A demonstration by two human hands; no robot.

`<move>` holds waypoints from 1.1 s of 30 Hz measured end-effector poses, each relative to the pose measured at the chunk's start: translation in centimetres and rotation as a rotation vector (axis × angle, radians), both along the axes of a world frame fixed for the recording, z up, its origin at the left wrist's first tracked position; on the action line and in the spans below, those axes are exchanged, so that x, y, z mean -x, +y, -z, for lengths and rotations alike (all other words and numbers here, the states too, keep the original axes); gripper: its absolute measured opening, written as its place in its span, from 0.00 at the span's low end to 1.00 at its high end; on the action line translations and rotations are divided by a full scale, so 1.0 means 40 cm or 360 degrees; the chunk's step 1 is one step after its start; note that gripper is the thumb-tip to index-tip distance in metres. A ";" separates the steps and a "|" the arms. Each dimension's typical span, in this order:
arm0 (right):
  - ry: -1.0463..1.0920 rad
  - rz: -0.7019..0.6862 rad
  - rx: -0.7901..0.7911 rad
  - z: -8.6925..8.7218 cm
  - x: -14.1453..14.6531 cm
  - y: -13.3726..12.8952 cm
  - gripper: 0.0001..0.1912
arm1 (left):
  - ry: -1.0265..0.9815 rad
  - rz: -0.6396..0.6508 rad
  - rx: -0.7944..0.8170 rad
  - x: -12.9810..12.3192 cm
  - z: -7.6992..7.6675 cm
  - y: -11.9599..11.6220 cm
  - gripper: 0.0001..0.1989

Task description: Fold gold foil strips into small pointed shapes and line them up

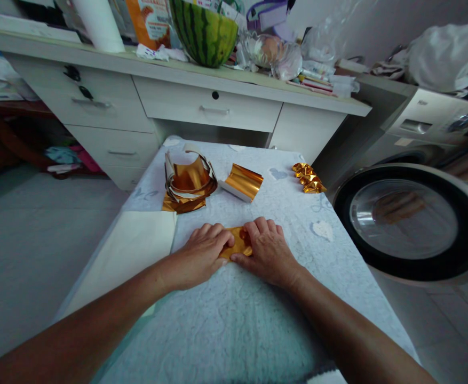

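Observation:
A small piece of gold foil paper (pixel 238 242) lies on the cloth-covered table between my two hands, partly folded. My left hand (pixel 207 248) grips its left side, with the thumb at the near edge and fingers curled over the top. On the other side, my right hand (pixel 268 248) pinches the right part between thumb and fingers. Beyond my hands, a curled gold foil sheet (pixel 242 182) rests by a stack of curved gold foil paper (pixel 189 181). Several folded gold foil pieces (pixel 309 178) sit in a row at the table's far right edge.
A pale sheet (pixel 137 250) covers the table's left side. Behind the table (pixel 225 320) stands a white drawer desk (pixel 177 106) bearing a cut watermelon (pixel 205 34), a white roll (pixel 100 24) and plastic bags. To the right, a washing machine's round door (pixel 410 218) hangs open near the table edge.

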State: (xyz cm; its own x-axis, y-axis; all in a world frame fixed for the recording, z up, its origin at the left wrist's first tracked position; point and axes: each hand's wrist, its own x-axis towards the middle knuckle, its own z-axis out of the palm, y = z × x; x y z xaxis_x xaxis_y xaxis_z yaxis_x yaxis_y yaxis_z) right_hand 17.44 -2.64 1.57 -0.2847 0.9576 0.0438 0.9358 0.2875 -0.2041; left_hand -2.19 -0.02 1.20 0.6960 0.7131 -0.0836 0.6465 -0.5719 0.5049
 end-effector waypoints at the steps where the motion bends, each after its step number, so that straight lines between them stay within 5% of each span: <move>1: 0.0021 -0.0021 0.0028 -0.003 -0.006 0.002 0.26 | -0.0001 0.0003 0.0008 0.001 -0.001 0.001 0.09; 18: 0.0242 -0.0354 0.0458 -0.038 -0.095 0.039 0.22 | -0.0063 0.0028 0.0006 0.009 0.001 0.005 0.12; 33: 0.0415 -0.0549 0.0423 -0.049 -0.129 0.038 0.26 | -0.0020 0.0057 -0.0095 0.005 -0.012 -0.008 0.11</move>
State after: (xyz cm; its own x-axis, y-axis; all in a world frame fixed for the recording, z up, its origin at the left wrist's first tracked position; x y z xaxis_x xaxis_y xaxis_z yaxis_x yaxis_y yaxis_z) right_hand 22.59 -1.12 3.52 -0.5983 0.7975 -0.0771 0.7038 0.4770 -0.5265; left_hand -2.40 -0.34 1.69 0.7220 0.6911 -0.0327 0.6189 -0.6239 0.4771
